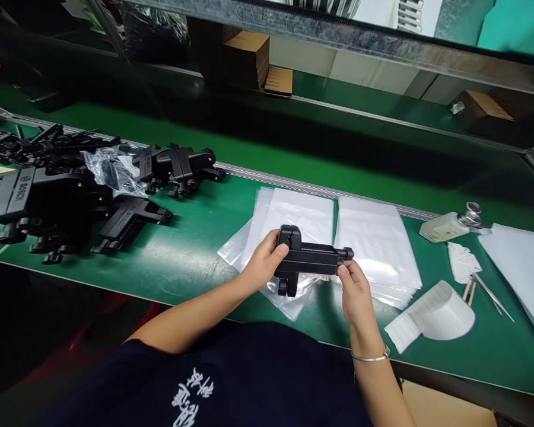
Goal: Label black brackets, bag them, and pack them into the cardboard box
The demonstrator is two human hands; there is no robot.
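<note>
I hold a black plastic bracket part (309,259) in both hands, above the green table. My left hand (262,261) grips its left end, fingers curled round the raised block. My right hand (355,290) pinches its right end between thumb and fingers. Beneath the part lie two stacks of clear plastic bags (378,237), side by side on the table.
A heap of the same black parts (53,201) and a crumpled clear bag (111,169) lie at the left. At the right are a small pump bottle (449,225), tweezers (493,296), a curled strip of white labels (431,314) and white sheets (525,261). Cardboard boxes (249,56) stand behind.
</note>
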